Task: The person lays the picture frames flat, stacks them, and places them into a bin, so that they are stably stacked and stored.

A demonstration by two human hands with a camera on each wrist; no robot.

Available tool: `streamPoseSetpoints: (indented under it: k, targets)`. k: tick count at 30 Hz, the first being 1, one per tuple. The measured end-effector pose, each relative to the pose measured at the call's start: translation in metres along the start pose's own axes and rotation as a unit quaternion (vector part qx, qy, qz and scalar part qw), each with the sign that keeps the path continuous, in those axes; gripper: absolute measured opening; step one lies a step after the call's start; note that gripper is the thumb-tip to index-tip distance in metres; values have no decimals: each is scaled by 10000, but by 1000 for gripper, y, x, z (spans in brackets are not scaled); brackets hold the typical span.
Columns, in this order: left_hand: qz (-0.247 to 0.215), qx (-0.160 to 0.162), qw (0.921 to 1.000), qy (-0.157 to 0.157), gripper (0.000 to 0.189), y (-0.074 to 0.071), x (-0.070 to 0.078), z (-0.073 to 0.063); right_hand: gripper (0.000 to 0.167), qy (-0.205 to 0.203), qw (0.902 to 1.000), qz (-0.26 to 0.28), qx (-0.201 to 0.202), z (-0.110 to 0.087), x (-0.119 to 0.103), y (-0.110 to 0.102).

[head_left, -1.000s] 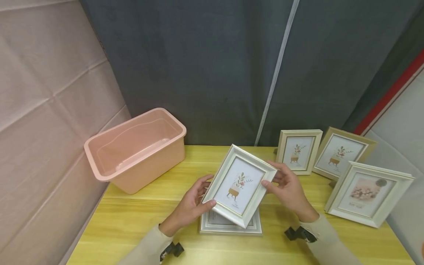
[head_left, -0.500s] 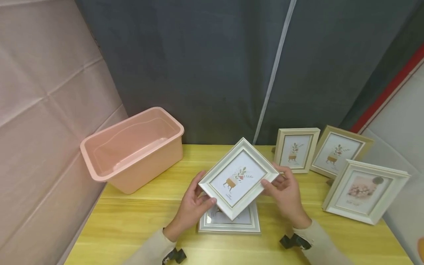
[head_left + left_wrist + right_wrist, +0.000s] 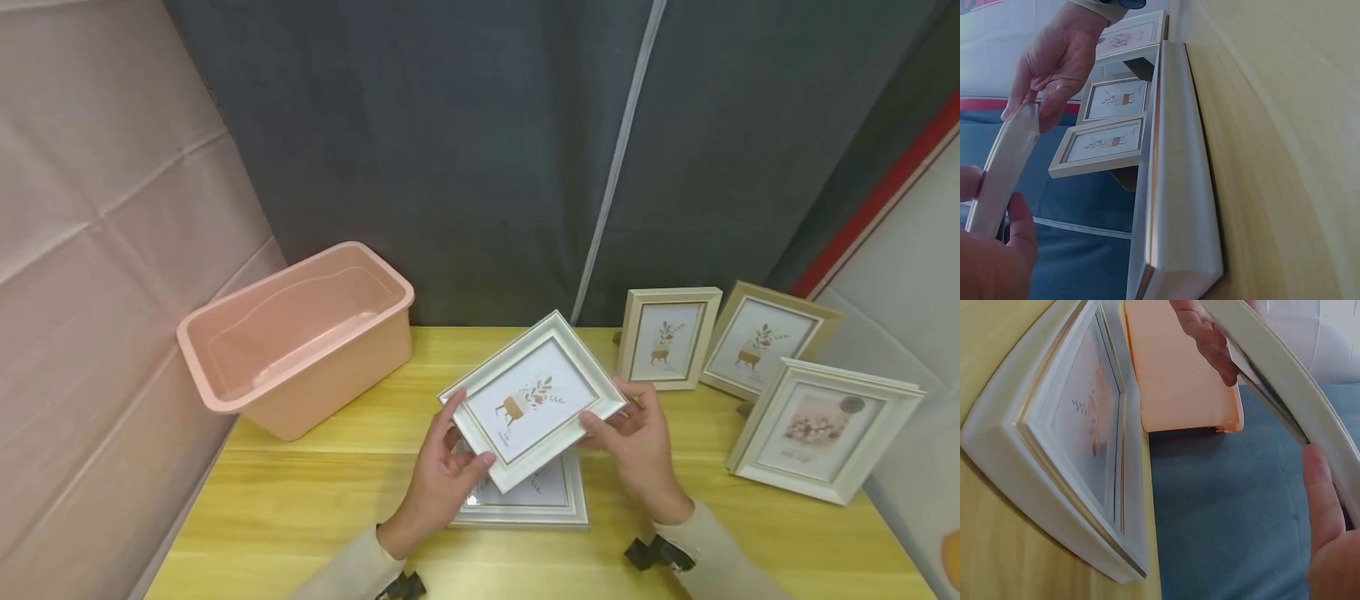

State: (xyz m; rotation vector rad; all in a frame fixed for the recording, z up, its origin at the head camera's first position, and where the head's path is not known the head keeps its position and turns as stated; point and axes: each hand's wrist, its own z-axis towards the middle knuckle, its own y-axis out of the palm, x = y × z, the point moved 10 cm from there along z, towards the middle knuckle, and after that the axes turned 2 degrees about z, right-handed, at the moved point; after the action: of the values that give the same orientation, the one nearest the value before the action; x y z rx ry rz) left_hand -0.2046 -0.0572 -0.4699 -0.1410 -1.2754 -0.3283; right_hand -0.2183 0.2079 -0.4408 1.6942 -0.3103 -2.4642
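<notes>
A white picture frame (image 3: pixel 531 402) with a potted-plant print is held up, tilted, between both hands in the head view. My left hand (image 3: pixel 435 483) grips its lower left corner, thumb on the front edge. The right hand (image 3: pixel 637 446) pinches the right corner, thumb on the front and fingers behind. Below it, a second white frame (image 3: pixel 525 521) lies face up on the table, partly hidden by the held one. The left wrist view shows the held frame (image 3: pixel 1007 165) edge-on, apart from the lying frame (image 3: pixel 1182 187).
At the back left stands a pink plastic bin (image 3: pixel 341 367). Three more frames stand on the right: a cream one (image 3: pixel 697 367), a tan-edged one (image 3: pixel 813 312) and a white one with a blossom print (image 3: pixel 832 492). Dark cloth (image 3: pixel 420 158) hangs behind the wooden table (image 3: pixel 300 500).
The held frame has turned clockwise from nearly upright to a diagonal slant, with both hands still gripping it. The head view has shifted slightly; the standing frames and bin have stayed put.
</notes>
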Motion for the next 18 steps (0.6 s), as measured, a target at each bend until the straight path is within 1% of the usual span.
streamPoseSetpoints:
  k: [3,6,8,11,13,16,18]
  targets:
    - [-160,58,9998,-142,93,-4,-2,0,61,-128,9996,-230,-64,-1,-4,1]
    - [-242,104,9996,-114,89,-8,1,2,69,-198,9973,-701,-125,-2,-6,2]
    - [-216,138,9997,-53,88,-12,4,4,74,-149,9947,-967,-301,-3,-4,3]
    - [-33,179,9998,-68,86,-18,6,5,78,-107,9896,-1277,-648,-5,-1,6]
    - [86,167,9997,-143,85,-23,5,5,77,-44,9879,-1265,-896,-6,1,9]
    - [240,110,9992,-293,83,-29,2,3,74,18,9853,-1268,-1146,-8,3,11]
    - [316,52,9988,-359,81,-33,1,2,73,141,9840,-1122,-1380,-9,5,13]
